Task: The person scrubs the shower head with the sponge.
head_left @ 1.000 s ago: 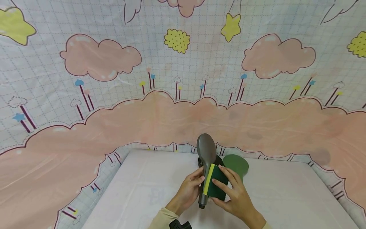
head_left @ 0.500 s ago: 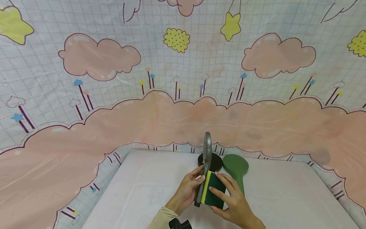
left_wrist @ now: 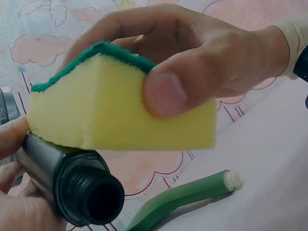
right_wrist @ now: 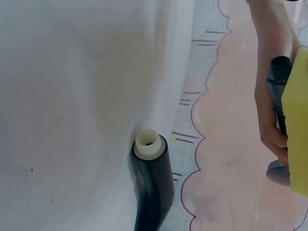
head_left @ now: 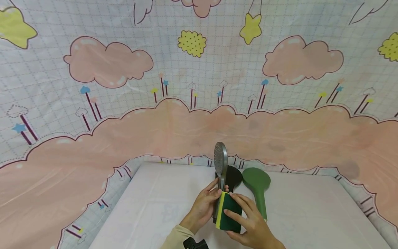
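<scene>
In the head view my left hand (head_left: 202, 207) grips the handle of a grey shower head (head_left: 220, 159), held upright with its perforated face turned partly to the left. My right hand (head_left: 253, 221) holds a yellow sponge (head_left: 230, 216) with a dark green scouring side, fingers spread over the green layer. The yellow side lies along the handle. In the left wrist view, the sponge (left_wrist: 120, 115) sits on the handle (left_wrist: 43, 156) just behind its threaded open end (left_wrist: 101, 199), the right thumb pressing its yellow face.
Behind the hands, a black shower head (head_left: 234, 178) and a green shower head (head_left: 256, 180) lie on the white tabletop (head_left: 155, 193). A handle with a pale end (right_wrist: 149, 144) shows in the right wrist view. A cartoon-printed cloth (head_left: 186, 131) rises behind the table.
The sponge has slid down along the handle towards its lower end with my right hand. The shower head has been turned, so its perforated face now shows instead of its smooth back.
</scene>
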Motion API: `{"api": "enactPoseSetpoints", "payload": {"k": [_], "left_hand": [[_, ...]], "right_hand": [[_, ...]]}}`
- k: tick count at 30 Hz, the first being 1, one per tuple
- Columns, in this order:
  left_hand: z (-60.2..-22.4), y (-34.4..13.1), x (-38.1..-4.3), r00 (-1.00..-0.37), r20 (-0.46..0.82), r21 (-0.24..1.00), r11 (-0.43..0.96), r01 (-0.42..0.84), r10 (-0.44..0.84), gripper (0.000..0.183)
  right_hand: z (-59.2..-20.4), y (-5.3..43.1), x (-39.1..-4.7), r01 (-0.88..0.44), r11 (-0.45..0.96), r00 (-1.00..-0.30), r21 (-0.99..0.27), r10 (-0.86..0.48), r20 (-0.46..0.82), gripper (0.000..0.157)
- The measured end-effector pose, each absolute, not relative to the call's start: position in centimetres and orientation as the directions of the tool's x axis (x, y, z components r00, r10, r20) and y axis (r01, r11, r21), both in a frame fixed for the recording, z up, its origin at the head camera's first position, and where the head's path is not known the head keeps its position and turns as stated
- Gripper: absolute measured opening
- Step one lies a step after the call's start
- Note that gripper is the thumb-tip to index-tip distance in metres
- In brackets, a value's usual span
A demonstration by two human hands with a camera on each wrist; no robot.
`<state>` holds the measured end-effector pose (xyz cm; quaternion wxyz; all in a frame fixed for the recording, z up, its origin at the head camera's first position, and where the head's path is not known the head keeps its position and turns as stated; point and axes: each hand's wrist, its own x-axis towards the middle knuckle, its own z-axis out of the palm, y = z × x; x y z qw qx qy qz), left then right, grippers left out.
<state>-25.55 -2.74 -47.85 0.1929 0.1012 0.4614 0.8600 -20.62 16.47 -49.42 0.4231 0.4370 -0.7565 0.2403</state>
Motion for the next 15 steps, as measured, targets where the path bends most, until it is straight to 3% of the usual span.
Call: {"api": "enactPoseSetpoints", "payload": {"k": [15], "left_hand": [[-48.4, -2.6, -25.1, -0.903, -0.015, 0.898, -0.390, -0.201, 0.430, 0.063]], "right_hand": [[-47.9, 17.2, -21.9, -0.828, 0.560, -0.311, -0.026, -0.421, 0.852, 0.044]]}}
